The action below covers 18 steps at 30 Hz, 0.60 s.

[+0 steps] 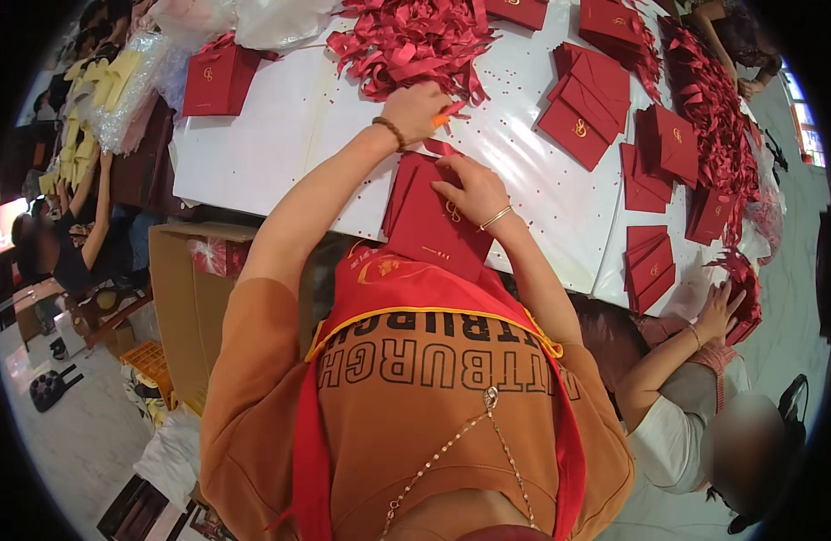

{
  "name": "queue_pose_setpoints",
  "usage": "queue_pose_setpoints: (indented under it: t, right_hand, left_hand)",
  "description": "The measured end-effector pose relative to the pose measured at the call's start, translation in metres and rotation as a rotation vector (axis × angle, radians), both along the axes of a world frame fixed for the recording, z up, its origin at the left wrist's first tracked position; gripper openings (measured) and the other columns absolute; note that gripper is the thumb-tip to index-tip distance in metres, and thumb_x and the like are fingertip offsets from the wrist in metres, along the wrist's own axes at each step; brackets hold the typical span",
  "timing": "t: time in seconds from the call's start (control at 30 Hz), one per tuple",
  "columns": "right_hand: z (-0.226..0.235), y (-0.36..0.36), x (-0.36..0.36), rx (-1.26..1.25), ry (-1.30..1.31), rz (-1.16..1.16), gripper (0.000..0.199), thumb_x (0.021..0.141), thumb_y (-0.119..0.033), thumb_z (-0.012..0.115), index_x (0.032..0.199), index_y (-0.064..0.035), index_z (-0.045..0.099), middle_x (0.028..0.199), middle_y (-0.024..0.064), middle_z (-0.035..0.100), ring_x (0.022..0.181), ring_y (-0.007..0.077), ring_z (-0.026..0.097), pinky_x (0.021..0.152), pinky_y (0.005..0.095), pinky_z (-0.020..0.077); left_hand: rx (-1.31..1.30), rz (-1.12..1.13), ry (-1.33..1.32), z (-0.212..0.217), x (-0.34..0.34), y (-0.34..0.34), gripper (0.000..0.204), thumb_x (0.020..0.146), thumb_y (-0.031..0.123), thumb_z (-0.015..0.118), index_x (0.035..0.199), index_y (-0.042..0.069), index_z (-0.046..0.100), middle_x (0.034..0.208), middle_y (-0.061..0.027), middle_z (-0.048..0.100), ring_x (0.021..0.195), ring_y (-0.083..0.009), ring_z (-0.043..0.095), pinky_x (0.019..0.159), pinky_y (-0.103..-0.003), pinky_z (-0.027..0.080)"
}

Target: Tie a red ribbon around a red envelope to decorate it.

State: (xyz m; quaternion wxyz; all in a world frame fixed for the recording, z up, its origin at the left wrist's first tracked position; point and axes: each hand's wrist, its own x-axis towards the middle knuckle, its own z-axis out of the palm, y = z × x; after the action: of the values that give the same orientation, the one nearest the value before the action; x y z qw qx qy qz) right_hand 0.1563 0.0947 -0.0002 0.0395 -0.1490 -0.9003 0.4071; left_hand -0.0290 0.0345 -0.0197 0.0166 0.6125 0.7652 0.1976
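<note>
Flat red paper bags [438, 236] with small gold marks lie in a small overlapping stack at the table's near edge, against my apron. My right hand [477, 191] rests on the top bag, with thumb and fingers gripping near its upper edge. Just beyond, my left hand [417, 113] is closed, its fingertips beside a small orange piece [441, 120] whose kind I cannot make out. A strip of red ribbon [442, 146] runs between the stack and my left hand. Past that hand lies a big heap of red ribbons [411, 45].
More red bags [582, 117] stand in stacks at the right, and another stack [219, 81] at the far left. Red scraps dot the white tabletop [280, 144]. A co-worker's hand [720, 311] touches ribbons at the right. An open cardboard box [185, 307] stands below left.
</note>
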Motion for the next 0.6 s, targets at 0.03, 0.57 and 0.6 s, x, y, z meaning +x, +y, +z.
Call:
queue_pose_setpoints:
  t: [0.03, 0.57, 0.6]
  right_hand:
    - [-0.001, -0.001, 0.001, 0.034, -0.022, 0.003, 0.031, 0.075, -0.029, 0.062, 0.100, -0.0125, 0.056, 0.090, 0.0093, 0.058, 0.083, 0.0280, 0.057, 0.068, 0.0383, 0.0459]
    - [-0.014, 0.005, 0.002, 0.010, -0.052, 0.021, 0.034, 0.077, -0.033, 0.060, 0.104, -0.0119, 0.056, 0.094, 0.0085, 0.058, 0.082, 0.0262, 0.058, 0.069, 0.0362, 0.0460]
    - [-0.014, 0.005, 0.002, 0.027, -0.058, 0.016, 0.035, 0.077, -0.033, 0.060, 0.104, -0.0119, 0.056, 0.094, 0.0086, 0.058, 0.082, 0.0265, 0.058, 0.069, 0.0363, 0.0460]
  left_hand:
    - [0.002, -0.004, 0.001, -0.008, -0.001, 0.002, 0.021, 0.077, 0.014, 0.055, 0.098, 0.011, 0.058, 0.088, -0.0105, 0.058, 0.082, -0.0282, 0.057, 0.070, -0.037, 0.046]
    - [-0.296, 0.293, -0.469, -0.002, 0.019, -0.162, 0.019, 0.077, 0.019, 0.057, 0.092, 0.007, 0.057, 0.087, -0.0126, 0.058, 0.081, -0.0286, 0.057, 0.070, -0.037, 0.045]
    - [-0.296, 0.302, -0.474, 0.001, 0.022, -0.158, 0.019, 0.077, 0.019, 0.057, 0.092, 0.007, 0.057, 0.087, -0.0126, 0.058, 0.081, -0.0286, 0.057, 0.070, -0.037, 0.045]
